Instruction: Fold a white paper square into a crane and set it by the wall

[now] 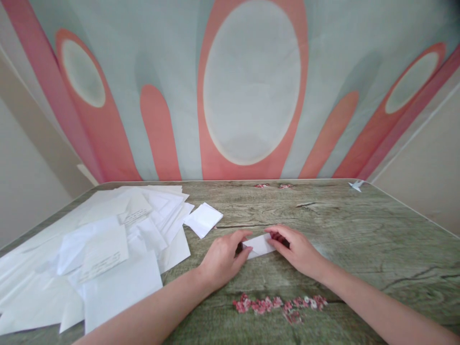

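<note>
A small folded piece of white paper (259,245) is held just above or on the wood-patterned table (359,249), near its middle. My left hand (224,256) pinches the paper's left end between thumb and fingers. At the right end, the thumb and fingers of my right hand (293,247) are closed on the same paper. A slanting fold edge shows on the paper's left part. Fingertips hide both of its ends.
Many loose white sheets (124,292) lie in a spread pile on the left, some with handwriting. Small square papers (203,220) lie beyond my left hand. A folded paper bird (356,185) sits at the far right corner. A patterned cloth (179,72) hangs behind the table.
</note>
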Action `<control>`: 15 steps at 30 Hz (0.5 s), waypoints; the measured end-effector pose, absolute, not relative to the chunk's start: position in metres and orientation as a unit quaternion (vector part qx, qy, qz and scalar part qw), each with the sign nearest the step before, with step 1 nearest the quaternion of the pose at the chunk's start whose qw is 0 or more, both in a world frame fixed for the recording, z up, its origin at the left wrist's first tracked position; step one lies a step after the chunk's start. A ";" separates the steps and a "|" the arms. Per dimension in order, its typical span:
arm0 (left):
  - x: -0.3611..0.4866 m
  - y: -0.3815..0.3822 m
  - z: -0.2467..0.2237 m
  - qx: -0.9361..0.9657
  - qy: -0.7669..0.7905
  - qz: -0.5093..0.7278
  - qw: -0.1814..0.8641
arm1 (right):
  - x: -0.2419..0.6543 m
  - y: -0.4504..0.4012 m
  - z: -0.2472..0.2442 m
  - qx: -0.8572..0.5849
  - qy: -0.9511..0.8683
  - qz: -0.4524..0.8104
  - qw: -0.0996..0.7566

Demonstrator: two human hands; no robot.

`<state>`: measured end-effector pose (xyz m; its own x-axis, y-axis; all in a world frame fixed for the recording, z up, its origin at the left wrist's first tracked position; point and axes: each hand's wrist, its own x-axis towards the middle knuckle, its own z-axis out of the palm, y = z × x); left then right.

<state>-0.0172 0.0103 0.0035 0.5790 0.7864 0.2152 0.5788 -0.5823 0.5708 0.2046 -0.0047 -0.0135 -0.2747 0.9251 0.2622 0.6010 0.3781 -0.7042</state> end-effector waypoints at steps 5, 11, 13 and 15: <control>-0.017 0.012 0.004 0.877 0.363 0.244 0.197 | 0.204 -0.004 -0.016 -0.504 -0.760 0.242 0.332; -0.015 0.008 0.007 0.926 0.311 0.203 0.071 | 0.203 -0.004 -0.018 -0.488 -0.766 0.232 0.349; -0.012 -0.001 0.007 0.943 0.282 0.171 0.046 | 0.203 -0.004 -0.017 -0.480 -0.775 0.222 0.345; -0.010 -0.010 0.008 0.949 0.284 0.131 0.046 | 0.204 -0.005 -0.016 -0.472 -0.790 0.200 0.336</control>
